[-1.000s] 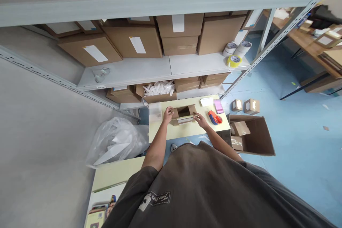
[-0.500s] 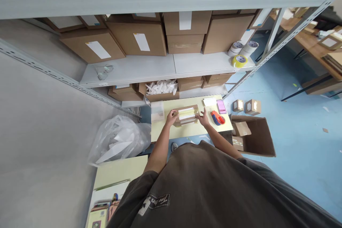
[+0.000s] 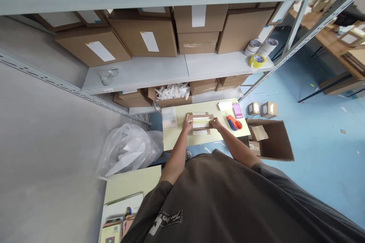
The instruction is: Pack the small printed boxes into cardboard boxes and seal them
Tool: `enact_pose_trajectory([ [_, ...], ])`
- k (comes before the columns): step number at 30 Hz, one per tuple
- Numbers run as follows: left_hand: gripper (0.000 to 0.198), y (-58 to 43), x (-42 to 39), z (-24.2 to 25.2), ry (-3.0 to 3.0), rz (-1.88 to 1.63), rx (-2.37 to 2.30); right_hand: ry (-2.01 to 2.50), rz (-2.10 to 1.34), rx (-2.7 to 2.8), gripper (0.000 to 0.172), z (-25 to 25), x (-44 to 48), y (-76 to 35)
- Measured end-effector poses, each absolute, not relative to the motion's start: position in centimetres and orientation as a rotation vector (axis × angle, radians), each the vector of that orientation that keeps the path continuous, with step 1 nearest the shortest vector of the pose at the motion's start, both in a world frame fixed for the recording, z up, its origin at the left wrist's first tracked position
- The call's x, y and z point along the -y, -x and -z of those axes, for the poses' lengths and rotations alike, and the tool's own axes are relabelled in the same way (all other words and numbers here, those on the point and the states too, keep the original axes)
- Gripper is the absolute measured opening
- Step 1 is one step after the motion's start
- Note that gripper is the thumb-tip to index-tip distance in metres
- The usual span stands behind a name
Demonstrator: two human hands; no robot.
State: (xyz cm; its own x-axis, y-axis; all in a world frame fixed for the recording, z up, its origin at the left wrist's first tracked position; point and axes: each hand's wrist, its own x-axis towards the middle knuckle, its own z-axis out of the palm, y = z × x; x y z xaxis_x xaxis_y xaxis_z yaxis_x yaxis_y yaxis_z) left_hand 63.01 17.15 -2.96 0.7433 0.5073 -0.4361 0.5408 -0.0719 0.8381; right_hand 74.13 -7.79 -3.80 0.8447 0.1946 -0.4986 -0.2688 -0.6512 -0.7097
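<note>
A small brown cardboard box (image 3: 200,117) with white labels lies flat on the pale yellow table (image 3: 176,138). My left hand (image 3: 187,124) grips its left end and my right hand (image 3: 215,123) grips its right end. Both hands have their fingers curled against the box. A red and blue tape dispenser (image 3: 234,123) lies just right of my right hand. A pink pad (image 3: 237,110) and a white stack of paper (image 3: 225,105) sit beyond it.
A clear plastic container (image 3: 169,117) stands left of the box. An open carton (image 3: 270,140) sits on the blue floor at right, two small boxes (image 3: 261,109) behind it. Shelves (image 3: 182,68) hold cartons and tape rolls (image 3: 258,52). A plastic bag (image 3: 128,150) lies at left.
The box's flaps stood open a second ago; now they are folded down and the box lies closed and flat between my hands, which moved to its two ends.
</note>
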Motion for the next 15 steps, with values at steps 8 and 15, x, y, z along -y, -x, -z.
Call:
enact_pose_trajectory([
  [8,0.084,-62.7,-16.6,4.3,-1.61,0.036,-0.884,2.273,-0.66,-0.13,0.042,4.3,7.0,-72.9],
  [15,0.072,-63.1,-15.2,4.5,-1.715,0.03,-0.898,2.231,-0.501,-0.044,0.051,3.2,8.1,-73.3],
])
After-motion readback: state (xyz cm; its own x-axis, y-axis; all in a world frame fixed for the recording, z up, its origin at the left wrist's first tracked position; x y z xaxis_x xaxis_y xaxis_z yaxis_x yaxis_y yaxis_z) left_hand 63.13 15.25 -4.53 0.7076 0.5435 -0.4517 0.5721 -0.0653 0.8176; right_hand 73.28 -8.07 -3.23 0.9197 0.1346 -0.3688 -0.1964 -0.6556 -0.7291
